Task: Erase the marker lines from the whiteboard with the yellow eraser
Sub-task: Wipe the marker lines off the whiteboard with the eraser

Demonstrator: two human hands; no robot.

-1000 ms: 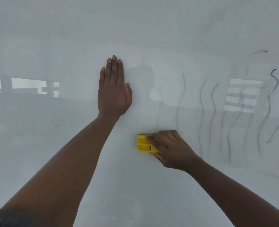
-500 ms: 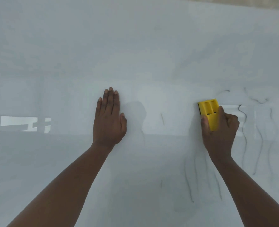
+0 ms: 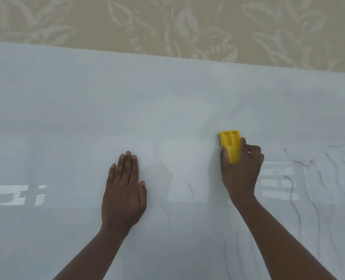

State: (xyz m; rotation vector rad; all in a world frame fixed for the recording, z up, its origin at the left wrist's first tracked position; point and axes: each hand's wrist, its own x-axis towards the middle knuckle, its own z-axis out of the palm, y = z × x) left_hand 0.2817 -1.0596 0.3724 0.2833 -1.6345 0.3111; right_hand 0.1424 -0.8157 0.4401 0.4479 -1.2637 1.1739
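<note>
On the whiteboard (image 3: 66,110), right hand (image 3: 241,174) grips yellow eraser (image 3: 231,144).

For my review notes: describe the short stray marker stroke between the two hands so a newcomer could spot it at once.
Start at the whiteboard below the leaf-patterned wallpaper. Look between the flat left hand and the right hand gripping the yellow eraser. There sits the short slanted stroke, alone and brief, unlike the long wavy lines right of the eraser hand.

The wide white whiteboard (image 3: 86,118) looks smooth and glossy, mirroring bright window shapes. The small yellow rectangular eraser (image 3: 231,143) looks like moulded matt plastic. The beige leaf-patterned wallpaper (image 3: 167,23) looks matt.
</note>
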